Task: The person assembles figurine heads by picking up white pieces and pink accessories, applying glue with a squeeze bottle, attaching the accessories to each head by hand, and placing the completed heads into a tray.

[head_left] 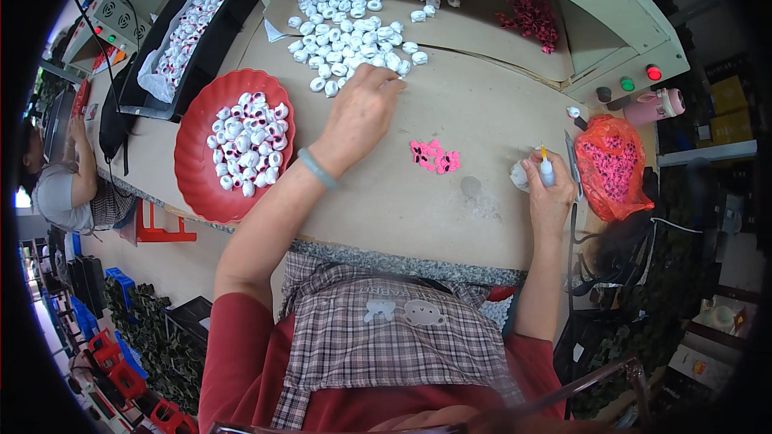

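Observation:
My left hand (363, 112), a pale green bangle (318, 169) at its wrist, is at the near edge of a pile of small white rounded pieces (346, 36). Its fingers are bent and drawn together; whatever is between the fingertips is hidden. At the right, my right hand (551, 193) grips a small white squeeze bottle (547, 173) upright, its yellow nozzle pointing up. A whitish crumpled bit (519, 177) shows beside those fingers. Between my hands lies a small cluster of flat pink pieces (434, 157) with dark spots.
A red scalloped bowl (189, 153) at left holds white pieces with pink-and-black spots. Behind it stands a black tray (149, 72) of similar pieces. At right are an orange bag (635, 185) of pink pieces and a pink bottle (655, 107). Another person (60, 185) sits far left.

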A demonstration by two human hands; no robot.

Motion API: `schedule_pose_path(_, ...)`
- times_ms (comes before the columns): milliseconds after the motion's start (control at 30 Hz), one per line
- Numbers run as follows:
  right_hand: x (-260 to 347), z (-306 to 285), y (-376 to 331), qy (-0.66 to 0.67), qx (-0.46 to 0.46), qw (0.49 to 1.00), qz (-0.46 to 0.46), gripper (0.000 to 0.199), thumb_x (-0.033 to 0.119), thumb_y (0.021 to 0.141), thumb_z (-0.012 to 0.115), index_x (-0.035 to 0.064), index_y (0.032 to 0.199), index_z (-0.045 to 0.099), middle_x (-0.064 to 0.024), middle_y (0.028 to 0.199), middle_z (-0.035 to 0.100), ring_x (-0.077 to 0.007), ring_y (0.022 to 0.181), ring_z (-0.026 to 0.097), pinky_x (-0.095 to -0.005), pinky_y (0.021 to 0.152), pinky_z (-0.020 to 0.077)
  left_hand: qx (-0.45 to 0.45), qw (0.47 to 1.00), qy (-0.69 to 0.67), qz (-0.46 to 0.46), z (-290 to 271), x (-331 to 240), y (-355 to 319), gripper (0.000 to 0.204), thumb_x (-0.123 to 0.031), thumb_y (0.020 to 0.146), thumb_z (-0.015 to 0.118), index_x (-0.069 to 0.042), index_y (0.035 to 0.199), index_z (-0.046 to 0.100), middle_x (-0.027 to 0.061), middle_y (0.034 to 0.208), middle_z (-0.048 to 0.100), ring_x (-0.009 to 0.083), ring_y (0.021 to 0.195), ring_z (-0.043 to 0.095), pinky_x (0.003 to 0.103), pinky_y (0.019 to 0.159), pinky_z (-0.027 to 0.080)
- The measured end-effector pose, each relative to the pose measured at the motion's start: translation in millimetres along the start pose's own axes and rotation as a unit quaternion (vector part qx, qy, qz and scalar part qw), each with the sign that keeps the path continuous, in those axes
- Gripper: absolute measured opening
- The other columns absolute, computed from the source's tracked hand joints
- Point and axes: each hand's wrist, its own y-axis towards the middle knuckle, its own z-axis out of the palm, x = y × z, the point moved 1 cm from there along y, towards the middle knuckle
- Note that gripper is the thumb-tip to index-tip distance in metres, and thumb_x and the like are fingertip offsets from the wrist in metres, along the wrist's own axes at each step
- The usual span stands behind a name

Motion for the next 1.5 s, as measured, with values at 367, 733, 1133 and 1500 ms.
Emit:
schedule_pose_path(367, 9.4, -1.9, -4.8, 0.010, 0.002, 0.997, -0.075, 0.022, 0.002, 0.076, 0.072, -0.0003, 0.095, 0.062, -0.0107, 0.097, 0.056, -0.0219, 0.078, 0.061, -0.0303, 0.071, 0.0492, 0.037, 0.986, 0.151, 0.061, 27.8, 1.2, 13.1, 0.024, 0.004, 0.071, 0.057, -0.002, 0.094, 0.059, 0.0117, 0.097, 0.056, 0.0271, 0.093, 0.053, 0.037, 0.081, 0.044)
schedule_pose_path(733, 34.2, 21.9, -39.8, 0.443, 0.219, 0.867, 0.069, 0.034, 0.003, 0.086, 0.051, 0.0082, 0.116, 0.035, -0.0094, 0.107, 0.044, -0.0091, 0.072, 0.048, -0.0207, 0.056, 0.0387, 0.054, 0.804, -0.522, -0.278, -34.7, -56.5, -47.4, 0.017, 0.003, 0.088, 0.055, 0.001, 0.105, 0.059, 0.0124, 0.108, 0.061, 0.0195, 0.093, 0.065, 0.028, 0.076, 0.053)
schedule_pose_path(1133, 64.4, 49.3, -57.0, 0.422, 0.244, 0.873, 0.008, 0.030, 0.008, 0.084, 0.070, -0.0031, 0.109, 0.057, -0.0085, 0.099, 0.053, -0.0096, 0.070, 0.057, -0.0193, 0.057, 0.0468, 0.019, 0.617, -0.688, -0.382, -51.0, -70.4, -104.5, 0.028, -0.007, 0.088, 0.063, 0.002, 0.114, 0.059, 0.0193, 0.114, 0.062, 0.0196, 0.093, 0.065, 0.027, 0.079, 0.054)
schedule_pose_path(1500, 86.8, 49.6, -64.6, 0.361, 0.133, 0.920, -0.068, 0.042, 0.017, 0.090, 0.063, -0.0016, 0.124, 0.047, -0.0165, 0.096, 0.063, -0.0128, 0.065, 0.059, -0.0200, 0.051, 0.0455, 0.015, 0.598, -0.709, -0.373, -49.0, -72.4, -111.6, 0.033, -0.006, 0.087, 0.064, 0.002, 0.118, 0.058, 0.0187, 0.114, 0.062, 0.0189, 0.092, 0.065, 0.028, 0.084, 0.053)
